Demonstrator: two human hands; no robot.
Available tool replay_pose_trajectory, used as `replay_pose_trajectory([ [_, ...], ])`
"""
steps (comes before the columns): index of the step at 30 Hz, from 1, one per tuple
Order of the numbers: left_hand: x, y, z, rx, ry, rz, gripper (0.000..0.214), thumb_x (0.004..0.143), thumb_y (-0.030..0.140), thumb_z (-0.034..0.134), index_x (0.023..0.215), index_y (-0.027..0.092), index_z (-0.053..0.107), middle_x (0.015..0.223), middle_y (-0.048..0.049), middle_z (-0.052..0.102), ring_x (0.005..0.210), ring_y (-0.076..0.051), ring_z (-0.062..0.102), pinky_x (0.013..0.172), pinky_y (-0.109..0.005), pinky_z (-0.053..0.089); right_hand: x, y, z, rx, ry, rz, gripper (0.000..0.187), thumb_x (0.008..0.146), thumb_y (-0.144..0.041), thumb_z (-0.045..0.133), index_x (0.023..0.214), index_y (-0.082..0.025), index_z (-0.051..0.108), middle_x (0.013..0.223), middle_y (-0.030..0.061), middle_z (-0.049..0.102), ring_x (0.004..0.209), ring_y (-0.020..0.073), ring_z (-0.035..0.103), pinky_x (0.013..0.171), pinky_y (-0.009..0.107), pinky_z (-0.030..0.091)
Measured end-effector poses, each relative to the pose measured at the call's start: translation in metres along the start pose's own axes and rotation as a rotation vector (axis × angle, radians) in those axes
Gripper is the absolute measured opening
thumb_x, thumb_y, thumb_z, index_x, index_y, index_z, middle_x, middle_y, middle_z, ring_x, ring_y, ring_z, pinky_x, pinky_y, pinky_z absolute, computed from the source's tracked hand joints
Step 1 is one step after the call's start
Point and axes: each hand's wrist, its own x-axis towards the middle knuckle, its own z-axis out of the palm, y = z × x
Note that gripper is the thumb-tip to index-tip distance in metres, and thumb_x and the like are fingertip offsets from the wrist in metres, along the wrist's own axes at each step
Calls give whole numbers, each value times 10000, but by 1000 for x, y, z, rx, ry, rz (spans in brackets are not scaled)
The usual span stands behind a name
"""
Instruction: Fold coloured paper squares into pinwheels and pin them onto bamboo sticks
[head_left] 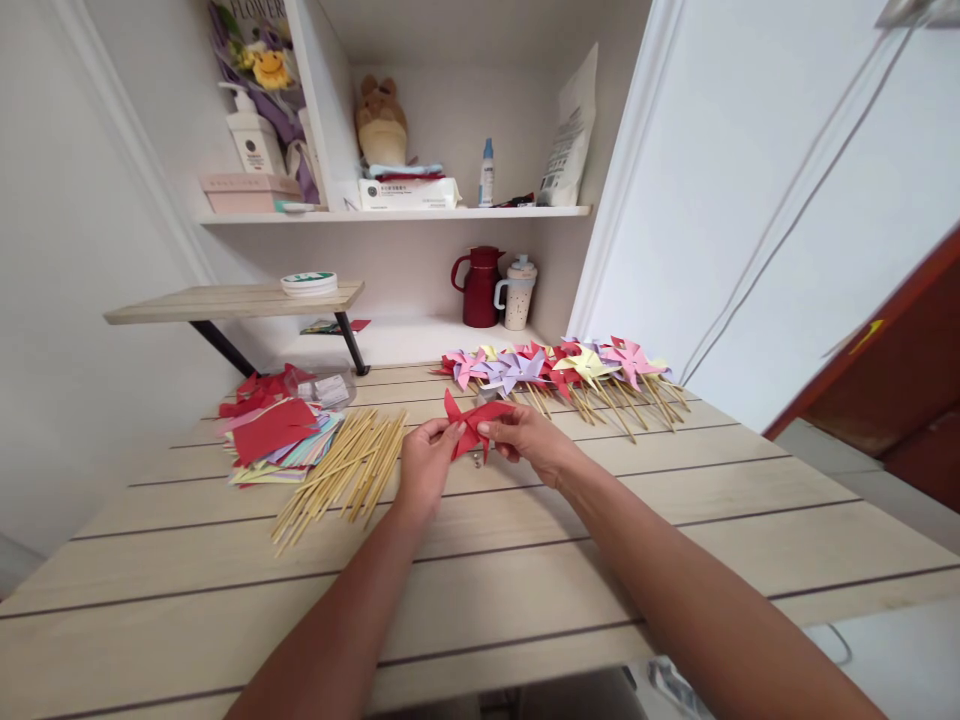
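Observation:
A red paper pinwheel (470,428), its blades folded in, is held a little above the table between both hands. My left hand (431,455) pinches its left side, thumb on top. On the opposite side, my right hand (531,440) grips a blade with thumb and fingers. Small shiny bits (476,460) lie on the wood just below the pinwheel; they are too small to name. To the left of my left hand is a loose pile of thin wooden sticks (349,470). Beyond the sticks sits a stack of coloured paper sheets (276,435), red uppermost.
Finished pinwheels on sticks (559,370) lie in a row at the back right. A clear plastic box (330,390) stands behind the paper, near a small raised shelf (232,302). A red jug (481,287) and a speckled cup (517,295) stand at the back.

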Motion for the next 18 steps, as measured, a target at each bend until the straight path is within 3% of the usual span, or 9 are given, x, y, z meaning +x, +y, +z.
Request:
replay_pose_trajectory([
  [13,1,-2,1,32,27,2,215,661,360,792,723,159,745,678,-23,698,613,-148,584,620,-254,422,-3,0,3,-102,63,-45,256,589,-327,804,755,-183,674,591,-29,619,489,91,452,442,219,270],
  [18,2,-4,1,35,1,-25,222,663,362,787,741,157,749,704,-32,714,634,-159,602,636,-261,444,-2,-2,4,-91,71,-13,175,587,-276,776,658,-182,646,515,-43,571,485,96,441,479,243,300],
])
